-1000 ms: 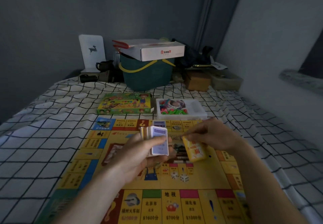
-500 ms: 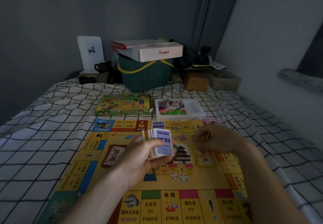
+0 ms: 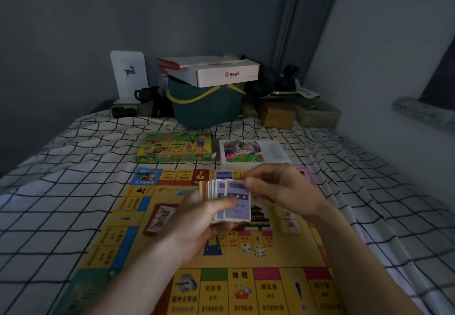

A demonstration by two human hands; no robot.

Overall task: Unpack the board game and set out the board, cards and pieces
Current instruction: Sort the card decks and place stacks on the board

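Far left at the back: a white stand (image 3: 128,76) with a deer figure, upright against the wall, a dark mug (image 3: 145,94) just beside its foot. Right of these, a green bucket (image 3: 209,108) with a yellow handle, topped by a white carton (image 3: 221,73) lying askew over its rim. Further right, a brown box (image 3: 278,116) and dim clutter, too dark to make out.

On the checked sheet (image 3: 61,191), nearer: the green game box (image 3: 176,151), lying flat, and just beside it to the right a white tray (image 3: 275,153) holding coloured pieces (image 3: 242,158) and a picture card.

In front of both, spread flat: the yellow board (image 3: 138,228). On its left half, a red-brown card pile (image 3: 160,220). At centre, raised above the board, the left hand (image 3: 204,223), curled round a fanned deck (image 3: 229,200), thumb pressed across the blue faces. Just right, the right hand (image 3: 283,191), thumb and fingers pinching the top edge of the frontmost card. Below the hands, two white dice (image 3: 253,250) resting on the board close together. Right of centre, partly behind the right wrist, a yellow card pile (image 3: 289,221) lying on the board.
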